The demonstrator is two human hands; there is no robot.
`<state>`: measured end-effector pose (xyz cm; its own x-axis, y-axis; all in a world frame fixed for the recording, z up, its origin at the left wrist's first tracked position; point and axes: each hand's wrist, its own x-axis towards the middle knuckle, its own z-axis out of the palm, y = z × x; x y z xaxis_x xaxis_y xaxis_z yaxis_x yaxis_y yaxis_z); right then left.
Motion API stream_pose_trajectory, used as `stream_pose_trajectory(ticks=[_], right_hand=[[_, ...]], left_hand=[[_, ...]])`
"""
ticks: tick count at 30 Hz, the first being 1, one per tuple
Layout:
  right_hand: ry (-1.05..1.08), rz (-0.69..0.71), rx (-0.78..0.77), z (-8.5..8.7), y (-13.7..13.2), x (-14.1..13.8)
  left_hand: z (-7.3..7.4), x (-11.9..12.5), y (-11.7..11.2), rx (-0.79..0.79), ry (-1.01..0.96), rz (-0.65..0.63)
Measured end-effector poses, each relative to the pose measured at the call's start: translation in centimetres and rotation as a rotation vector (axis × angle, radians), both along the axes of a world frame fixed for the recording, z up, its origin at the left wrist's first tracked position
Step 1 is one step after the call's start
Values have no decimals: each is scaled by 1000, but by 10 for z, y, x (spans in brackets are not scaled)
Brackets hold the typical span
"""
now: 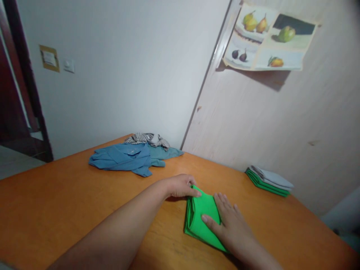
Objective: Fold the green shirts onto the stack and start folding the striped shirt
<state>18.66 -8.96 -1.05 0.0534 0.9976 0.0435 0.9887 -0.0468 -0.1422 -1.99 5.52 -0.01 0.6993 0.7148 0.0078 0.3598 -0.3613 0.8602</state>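
A bright green cloth point(204, 221), folded into a thick layered bundle, lies on the orange table in front of me. My left hand point(182, 186) pinches its far left corner, thumb on top and fingers curled at the edge. Flat on the right side of the cloth rests my right hand point(232, 225), its thumb spread toward the middle and its fingers stretched along the far right edge. Folds show open along the left side of the bundle.
Crumpled blue garments point(123, 157) and a striped cloth point(140, 138) lie at the table's back left. A folded stack point(270, 180), grey over green, sits at the right by the wall. The orange table point(70, 202) meets the wall behind.
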Motion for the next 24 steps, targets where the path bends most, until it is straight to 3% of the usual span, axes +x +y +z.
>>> stream_pose_trajectory(ticks=[5,9,14,19,24], right_hand=[[40,-17,-7,7,0,-6],[65,-4,-11,11,1,-10],[102,20,-13,14,1,-10],[169,23,-10,14,1,4],[217,-17,-51,10,7,23]], left_hand=[[30,12,-26,352,4,251],[49,33,-64,574,117,235],[35,42,-99,580,384,203],[15,34,-101,557,474,244],[14,31,-101,552,515,263]])
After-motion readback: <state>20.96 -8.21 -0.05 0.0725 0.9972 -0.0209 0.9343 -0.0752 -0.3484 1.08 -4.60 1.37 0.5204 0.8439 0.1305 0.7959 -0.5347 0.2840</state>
